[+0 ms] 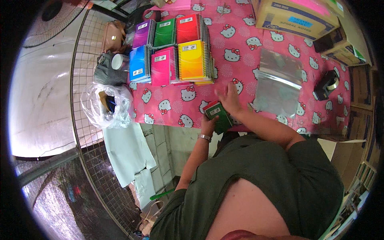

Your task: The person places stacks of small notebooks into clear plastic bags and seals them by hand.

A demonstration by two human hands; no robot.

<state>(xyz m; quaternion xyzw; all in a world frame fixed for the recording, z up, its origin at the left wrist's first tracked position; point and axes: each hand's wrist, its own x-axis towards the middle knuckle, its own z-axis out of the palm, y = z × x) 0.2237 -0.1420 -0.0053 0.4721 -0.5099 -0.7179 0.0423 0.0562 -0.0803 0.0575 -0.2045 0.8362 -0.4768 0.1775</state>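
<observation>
My left hand (207, 125), with a watch at the wrist, is closed around a small green spiral notebook (223, 122) at the table's near edge. A red notebook (209, 105) shows behind its top, in the same grip. My right hand (230, 101) is just above and right of them, fingers spread, with nothing visible in it. Farther off stand stacks of spiral notebooks: purple (142, 35), green (164, 33) and red (188, 29) behind, blue (138, 64), pink (161, 67) and yellow (190, 61) in front.
Flat clear plastic bags (278, 94) lie on the pink patterned table cover (244, 60), right of my hands. Beyond them are a black tape dispenser (328, 85) and cardboard boxes (294, 26). At the left, a plastic bag (120, 114) hangs by a wire grid (84, 72).
</observation>
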